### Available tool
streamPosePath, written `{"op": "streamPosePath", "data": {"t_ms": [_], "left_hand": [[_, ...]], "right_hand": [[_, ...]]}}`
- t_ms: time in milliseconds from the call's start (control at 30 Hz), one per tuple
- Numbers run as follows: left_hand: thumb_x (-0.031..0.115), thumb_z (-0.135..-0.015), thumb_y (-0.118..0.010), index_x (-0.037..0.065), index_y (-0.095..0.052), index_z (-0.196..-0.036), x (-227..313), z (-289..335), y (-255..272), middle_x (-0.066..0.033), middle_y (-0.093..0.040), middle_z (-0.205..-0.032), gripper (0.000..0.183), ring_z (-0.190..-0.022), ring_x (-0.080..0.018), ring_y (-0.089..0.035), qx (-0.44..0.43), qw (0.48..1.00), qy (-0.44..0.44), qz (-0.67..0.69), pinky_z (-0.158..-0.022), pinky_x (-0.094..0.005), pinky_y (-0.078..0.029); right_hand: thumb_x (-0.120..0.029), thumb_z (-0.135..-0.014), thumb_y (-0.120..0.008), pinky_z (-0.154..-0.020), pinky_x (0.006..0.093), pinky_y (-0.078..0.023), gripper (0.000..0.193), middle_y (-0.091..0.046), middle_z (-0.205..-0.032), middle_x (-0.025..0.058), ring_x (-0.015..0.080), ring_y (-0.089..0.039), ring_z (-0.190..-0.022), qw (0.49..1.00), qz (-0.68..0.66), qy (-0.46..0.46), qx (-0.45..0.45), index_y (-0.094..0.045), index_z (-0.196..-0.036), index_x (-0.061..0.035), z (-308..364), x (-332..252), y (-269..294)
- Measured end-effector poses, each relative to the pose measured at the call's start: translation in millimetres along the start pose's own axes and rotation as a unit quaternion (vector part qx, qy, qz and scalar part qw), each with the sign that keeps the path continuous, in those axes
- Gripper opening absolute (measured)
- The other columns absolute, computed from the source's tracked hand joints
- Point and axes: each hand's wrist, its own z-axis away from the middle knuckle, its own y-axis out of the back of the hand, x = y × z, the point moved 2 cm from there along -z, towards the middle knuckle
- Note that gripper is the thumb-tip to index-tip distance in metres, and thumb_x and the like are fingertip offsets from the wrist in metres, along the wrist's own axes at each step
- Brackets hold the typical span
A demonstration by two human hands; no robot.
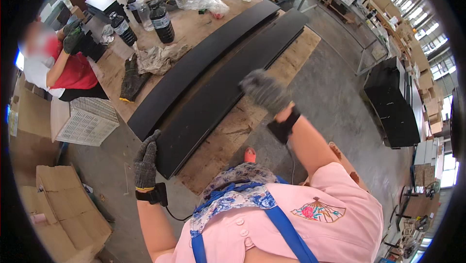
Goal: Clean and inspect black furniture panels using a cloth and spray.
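Observation:
Two long black boards, slightly curved in this view, lie side by side on the wooden worktable. My left hand, in a grey knit glove, is at the near left end of the closer board, its fingers stretched along that end and touching it. Over the same board's near long edge is my right hand, also grey-gloved. Motion smears its fingers, and I cannot make out whether anything is in them. The farther board lies parallel, a narrow gap between the two. Dark bands circle both my wrists.
Beyond the boards are a crumpled rag, a dark glove, dark bottles and a clear plastic bag. At the left another person handles something dark. Cardboard stands at lower left, a black stack at right.

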Motion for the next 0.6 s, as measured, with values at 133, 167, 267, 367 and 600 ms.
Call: {"op": "streamPosePath", "data": {"t_ms": [133,167,267,367,600], "left_hand": [[0.017,-0.104,-0.057,-0.001,-0.065,-0.129,-5.2,-1.6,4.4,-0.0104,-0.066,-0.131,0.032,-0.125,-0.0191,-0.058,-0.024,1.0,-0.017,0.004,-0.111,-0.0318,-0.04],[0.017,-0.104,-0.057,-0.001,-0.065,-0.129,-3.9,-2.2,3.5,-0.0104,-0.066,-0.131,0.032,-0.125,-0.0191,-0.058,-0.021,1.0,-0.011,0.001,-0.111,-0.0318,-0.04],[0.018,-0.104,-0.056,-0.001,-0.066,-0.127,3.9,-2.1,2.6,-0.01,-0.066,-0.131,0.031,-0.124,-0.0189,-0.057,-0.034,0.999,0.003,0.0,-0.11,-0.0316,-0.041],[0.024,-0.104,-0.056,0.005,-0.068,-0.128,5.3,2.4,3.5,-0.008,-0.068,-0.129,0.033,-0.121,-0.0179,-0.058,-0.019,1.0,0.012,-0.009,-0.107,-0.031,-0.042],[0.022,-0.105,-0.055,0.002,-0.067,-0.127,-10.7,-3.4,9.1,-0.0076,-0.068,-0.127,0.032,-0.119,-0.0169,-0.06,-0.039,0.999,-0.023,0.012,-0.107,-0.0292,-0.043]], "right_hand": [[-0.015,-0.088,-0.068,-0.069,0.0363,-0.055,0.009,-0.068,-0.082,0.0098,0.0259,-0.067,-0.078,0.99,0.026,-0.136,-0.023,-0.067,-0.091,-0.0067,-3.6,-17.9,3.3],[-0.015,-0.087,-0.069,-0.068,0.0369,-0.055,0.01,-0.068,-0.083,0.011,0.0275,-0.067,-0.077,0.992,0.127,0.019,0.01,-0.067,-0.092,-0.0069,5.0,-22.7,-8.4],[-0.015,-0.089,-0.065,-0.071,0.038,-0.055,0.013,-0.066,-0.091,0.0126,0.0291,-0.067,-0.081,0.993,0.0,0.084,-0.085,-0.065,-0.099,-0.0069,64.4,-86.9,-86.3],[-0.015,-0.096,-0.061,-0.077,0.038,-0.057,0.026,-0.067,-0.112,0.0115,0.0276,-0.069,-0.091,0.941,-0.173,0.123,-0.264,-0.063,-0.12,-0.0061,93.1,-138.0,-134.6],[-0.016,-0.093,-0.063,-0.082,0.0403,-0.056,0.018,-0.069,-0.102,0.0114,0.0276,-0.067,-0.093,0.986,-0.125,-0.031,-0.101,-0.067,-0.109,-0.0076,87.3,-59.9,-117.1]]}}
